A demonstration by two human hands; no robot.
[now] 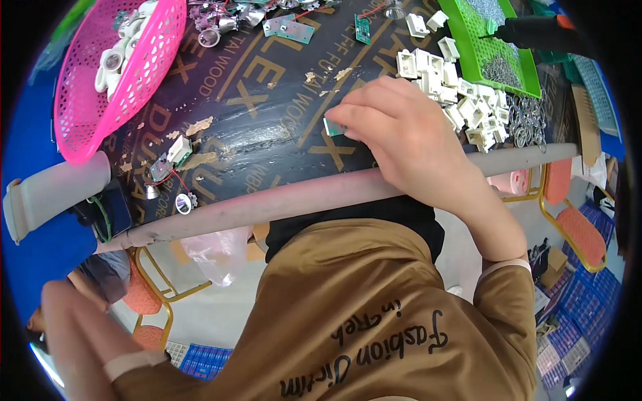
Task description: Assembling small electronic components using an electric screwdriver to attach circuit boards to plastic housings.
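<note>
The head view showed the right hand (pixel 394 130) pinching a small green rectangular circuit board (pixel 333 127) against the dark printed plywood tabletop (pixel 267 113) at mid-frame, likely pressed down to steady it; the left hand (pixel 57 301), low at lower left off the table, showed no grip I could tell. Nearby, white square plastic housings (pixel 461 100) lay heaped beside a green perforated plastic tray (pixel 468 40) of small metal parts at upper right, while a pink plastic mesh basket (pixel 114 73) at upper left held white round fittings (pixel 117 53).

Right hand (pixel 394 130) forward, fingers curled.
</note>
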